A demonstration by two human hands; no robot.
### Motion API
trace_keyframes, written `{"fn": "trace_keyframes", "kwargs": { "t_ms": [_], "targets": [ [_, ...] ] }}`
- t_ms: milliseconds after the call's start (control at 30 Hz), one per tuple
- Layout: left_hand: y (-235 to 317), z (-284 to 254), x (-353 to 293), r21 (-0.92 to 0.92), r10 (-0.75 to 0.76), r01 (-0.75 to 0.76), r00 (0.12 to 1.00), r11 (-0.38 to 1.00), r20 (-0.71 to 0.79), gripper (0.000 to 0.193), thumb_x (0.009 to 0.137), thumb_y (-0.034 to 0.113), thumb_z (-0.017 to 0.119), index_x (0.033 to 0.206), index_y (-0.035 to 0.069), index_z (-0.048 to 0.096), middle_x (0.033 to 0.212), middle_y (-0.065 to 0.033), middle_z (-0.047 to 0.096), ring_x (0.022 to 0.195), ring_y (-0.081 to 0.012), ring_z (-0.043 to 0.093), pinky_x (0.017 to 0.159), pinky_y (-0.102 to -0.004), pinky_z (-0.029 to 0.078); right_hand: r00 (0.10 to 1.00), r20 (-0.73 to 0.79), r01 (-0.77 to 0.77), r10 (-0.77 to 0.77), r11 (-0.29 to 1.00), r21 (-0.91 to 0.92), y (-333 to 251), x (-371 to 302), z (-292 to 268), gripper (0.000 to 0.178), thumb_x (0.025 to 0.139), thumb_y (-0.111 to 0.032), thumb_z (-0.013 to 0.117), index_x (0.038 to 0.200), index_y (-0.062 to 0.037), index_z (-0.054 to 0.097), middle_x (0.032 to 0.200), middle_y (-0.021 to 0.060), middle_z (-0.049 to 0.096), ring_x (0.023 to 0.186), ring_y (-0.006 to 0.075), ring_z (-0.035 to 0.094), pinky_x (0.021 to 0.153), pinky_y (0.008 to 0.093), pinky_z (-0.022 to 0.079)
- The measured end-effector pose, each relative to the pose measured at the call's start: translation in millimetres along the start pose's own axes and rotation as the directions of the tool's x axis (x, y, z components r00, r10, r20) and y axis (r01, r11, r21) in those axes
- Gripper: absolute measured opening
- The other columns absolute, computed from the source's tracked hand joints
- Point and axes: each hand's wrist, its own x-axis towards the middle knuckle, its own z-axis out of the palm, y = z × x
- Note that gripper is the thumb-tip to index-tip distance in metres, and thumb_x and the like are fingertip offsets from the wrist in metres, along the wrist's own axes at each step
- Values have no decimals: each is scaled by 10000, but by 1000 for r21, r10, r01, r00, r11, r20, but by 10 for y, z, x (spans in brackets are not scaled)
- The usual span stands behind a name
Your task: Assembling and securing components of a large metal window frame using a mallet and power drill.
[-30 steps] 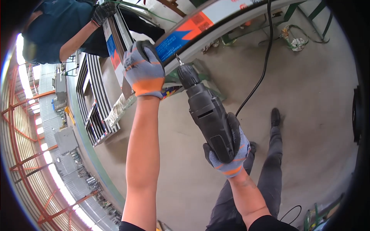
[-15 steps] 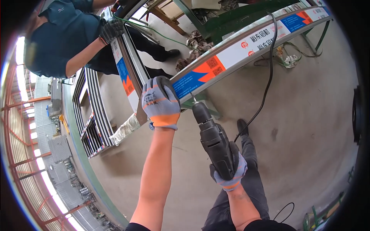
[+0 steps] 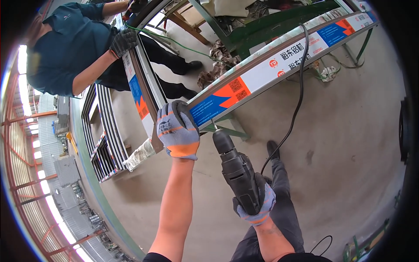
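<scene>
My left hand (image 3: 178,131), in a grey-and-orange glove, is closed over the near corner of a metal frame (image 3: 270,65). Its fingers curl onto the top of the corner, where two long profiles meet. The frame's brown profile carries white, blue and orange protective film. Gloved the same way, my right hand (image 3: 257,201) grips a black corded power drill (image 3: 235,170) by its rear. The thin drill bit (image 3: 214,124) points away from me, its tip at the frame's near side edge, just right of my left hand. Whether it has entered the metal cannot be seen.
A co-worker in a dark teal shirt (image 3: 74,43) stands at the far left, one gloved hand (image 3: 123,42) on the frame's left profile. The drill's black cable (image 3: 300,87) drapes over the frame. Stacked frames (image 3: 104,131) lie left; a green stand (image 3: 233,126) is beneath.
The whole view has shifted slightly, so the frame, drill and hands sit a little lower. Both grips and the bit's place at the frame edge look the same.
</scene>
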Motion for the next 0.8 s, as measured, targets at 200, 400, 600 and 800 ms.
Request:
{"fn": "trace_keyframes", "kwargs": {
  "t_ms": [200,400,600,800],
  "targets": [
    [41,-27,9,-58,-20,21,1000,998,22,169,888,47,511,1016,20,619,1007,-187,627,970,-409,583,872,-479,456,1000,-21,-4,5,999,48,-61,46,-85,747,614,-226,757,1249,92,522,1025,188,627,834,361,649,754,418,534],
    [10,-22,16,-51,16,-17,1000,999,-15,146,888,55,497,959,33,623,959,-171,619,941,-401,570,846,-478,450,999,30,-16,15,999,35,-37,31,-61,763,642,-255,753,1274,91,502,1000,193,637,783,375,653,722,428,539],
    [5,-2,19,-21,28,-28,999,999,-37,149,878,55,500,961,33,622,960,-173,619,945,-399,571,848,-476,451,999,-26,43,-43,999,-6,-32,29,-17,773,639,-272,754,1271,93,500,982,197,638,759,381,652,704,425,539],
    [13,-5,35,-48,28,-29,999,998,-22,142,878,52,494,959,34,609,927,-166,614,911,-390,571,817,-471,449,998,-16,62,-63,996,-63,21,-30,-35,770,662,-289,750,1283,90,497,1047,208,629,799,392,650,715,436,537]
  ]
}}
